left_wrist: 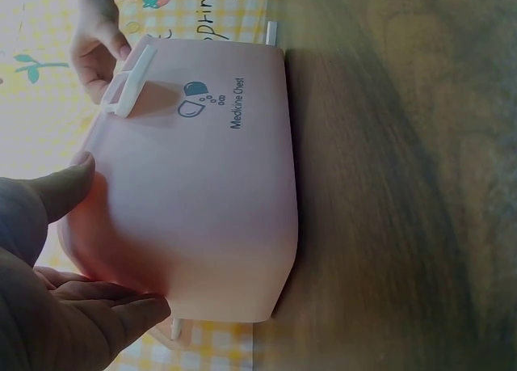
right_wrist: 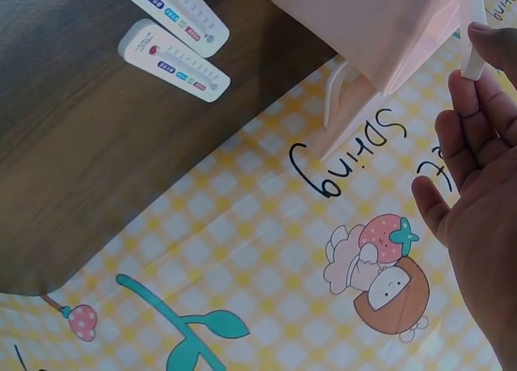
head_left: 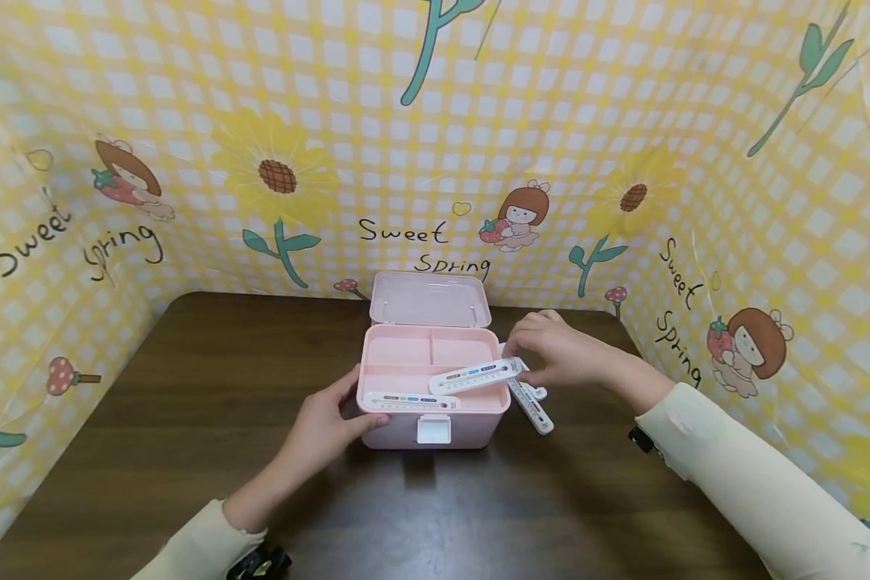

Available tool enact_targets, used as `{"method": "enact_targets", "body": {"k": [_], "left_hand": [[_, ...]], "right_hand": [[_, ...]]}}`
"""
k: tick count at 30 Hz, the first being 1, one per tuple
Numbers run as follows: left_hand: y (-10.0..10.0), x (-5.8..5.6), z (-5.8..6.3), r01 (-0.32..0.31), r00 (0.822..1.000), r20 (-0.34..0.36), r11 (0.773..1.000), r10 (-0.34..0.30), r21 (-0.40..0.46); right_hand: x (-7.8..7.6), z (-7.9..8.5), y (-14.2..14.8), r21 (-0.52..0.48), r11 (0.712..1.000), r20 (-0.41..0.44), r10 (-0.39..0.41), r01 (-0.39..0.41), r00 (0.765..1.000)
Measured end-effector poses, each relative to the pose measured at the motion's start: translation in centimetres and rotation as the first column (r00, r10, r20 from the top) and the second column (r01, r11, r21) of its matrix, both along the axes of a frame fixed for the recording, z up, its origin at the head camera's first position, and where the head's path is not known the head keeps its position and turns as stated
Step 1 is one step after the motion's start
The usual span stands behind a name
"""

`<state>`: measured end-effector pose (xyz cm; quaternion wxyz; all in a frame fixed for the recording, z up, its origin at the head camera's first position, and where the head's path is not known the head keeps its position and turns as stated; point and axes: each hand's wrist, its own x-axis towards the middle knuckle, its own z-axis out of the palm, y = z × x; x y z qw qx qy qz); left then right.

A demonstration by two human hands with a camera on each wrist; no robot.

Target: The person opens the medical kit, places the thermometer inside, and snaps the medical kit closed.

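A pink medicine box (head_left: 399, 432) stands on the table with its lid (head_left: 431, 300) raised at the back; the left wrist view shows "Medicine Chest" printed on its front (left_wrist: 194, 201). My left hand (head_left: 325, 424) grips the box's front left corner, thumb on the front and fingers along the side. Over the front compartment, my right hand (head_left: 561, 352) pinches one end of a white flat thermometer (head_left: 471, 376) with coloured marks. A similar thermometer (head_left: 409, 400) lies inside along the front wall. More thermometers (right_wrist: 174, 60) rest on the table to the box's right.
Dividers (head_left: 432, 349) split the box's upper tray into two back compartments and a long front one. A white latch (head_left: 433, 430) sticks out at the front. Patterned yellow checked cloth (head_left: 420, 177) surrounds the dark wooden table (head_left: 225, 379) at the back and sides.
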<state>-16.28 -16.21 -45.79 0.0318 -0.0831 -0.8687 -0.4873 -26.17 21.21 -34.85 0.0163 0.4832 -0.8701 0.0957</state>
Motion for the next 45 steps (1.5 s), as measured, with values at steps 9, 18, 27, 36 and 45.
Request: {"method": "enact_targets", "body": {"k": [9,18,27,36,45], "left_hand": [[0.2,0.0,-0.3,0.011,1.000,0.010,1.000,-0.011,0.019],[0.0,0.1,0.1,0.014,1.000,0.006,1.000,-0.014,0.019],[0.1,0.1,0.1,0.007,1.000,0.017,1.000,-0.008,0.014],[0.1,0.1,0.0,0.009,1.000,0.014,1.000,-0.009,0.016],[0.1,0.1,-0.1,0.003,1.000,0.017,1.000,-0.003,0.019]], "right_hand": [[-0.8,0.5,-1.2,0.055,0.998,0.053,0.022,-0.024,0.998],[-0.9,0.3,-2.4,0.049,0.998,0.065,0.042,-0.046,0.997],[-0.8,0.2,-3.0,0.035,0.999,0.083,0.021,-0.024,0.996],[-0.9,-0.6,-3.7,0.041,0.999,0.126,0.013,-0.018,0.992],[-0.4,-2.0,-4.3,0.088,0.995,0.010,0.051,-0.052,0.999]]}}
